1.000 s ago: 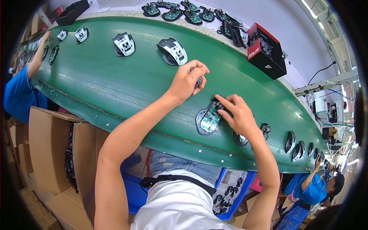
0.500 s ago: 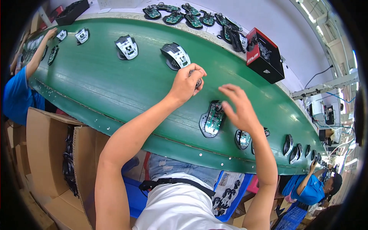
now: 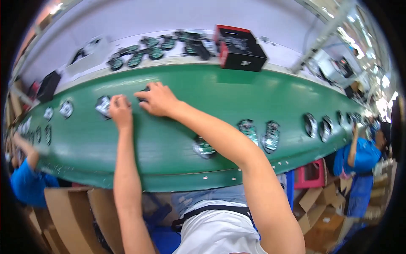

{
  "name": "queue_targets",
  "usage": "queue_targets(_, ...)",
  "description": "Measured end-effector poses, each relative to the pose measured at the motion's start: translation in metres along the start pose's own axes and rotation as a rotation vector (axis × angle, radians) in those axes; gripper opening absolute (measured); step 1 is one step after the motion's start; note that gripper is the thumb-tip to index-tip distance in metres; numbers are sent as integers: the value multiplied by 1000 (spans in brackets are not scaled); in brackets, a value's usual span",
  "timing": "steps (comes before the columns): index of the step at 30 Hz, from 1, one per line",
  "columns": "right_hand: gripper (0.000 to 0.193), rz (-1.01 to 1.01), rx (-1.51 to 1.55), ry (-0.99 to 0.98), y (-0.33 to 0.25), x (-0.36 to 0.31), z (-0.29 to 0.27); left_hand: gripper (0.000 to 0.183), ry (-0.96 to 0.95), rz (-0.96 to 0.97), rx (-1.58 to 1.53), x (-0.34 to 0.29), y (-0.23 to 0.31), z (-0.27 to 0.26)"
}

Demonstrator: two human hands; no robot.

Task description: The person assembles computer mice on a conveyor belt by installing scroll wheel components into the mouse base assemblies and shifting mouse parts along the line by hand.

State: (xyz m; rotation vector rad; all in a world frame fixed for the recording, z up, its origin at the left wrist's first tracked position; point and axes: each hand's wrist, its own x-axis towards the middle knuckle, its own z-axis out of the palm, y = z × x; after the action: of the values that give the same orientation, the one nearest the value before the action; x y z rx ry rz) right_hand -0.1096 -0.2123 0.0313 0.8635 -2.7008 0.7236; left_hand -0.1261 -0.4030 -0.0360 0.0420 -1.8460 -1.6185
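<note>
Over the green belt, my right hand grips the dark edge of a computer mouse shell, most of it hidden under the fingers. Just left of it, my left hand has curled fingers beside a white-and-black mouse shell. Whatever the left hand holds is blurred and hidden; whether it touches that shell I cannot tell. Below my right forearm lies a mouse base with a green circuit board, partly covered by the arm. Two more such bases lie to its right.
Along the back ledge are several mouse boards and a black-and-red box. Dark curved shells sit farther right. White shells lie at the left. Cardboard boxes stand below the belt. People in blue work at both ends.
The view has swung round. My right hand has crossed left from near the circuit-board base to a mouse shell. My left hand has moved left, beside another shell.
</note>
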Motion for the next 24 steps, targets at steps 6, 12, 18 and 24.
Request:
queue_targets(6,40,211,-143,294,20,-176,-186,20,-176,-219,-140,5,26,-6)
queue_targets(12,36,670,-280,435,73,-320,-196,20,-317,-216,-77,-2,31,12)
queue_targets(18,42,787,-507,400,75,-319,-156,20,-315,-262,-117,-8,32,7)
queue_targets(24,43,456,-112,90,66,-320,-191,25,-371,-228,-87,-8,35,7)
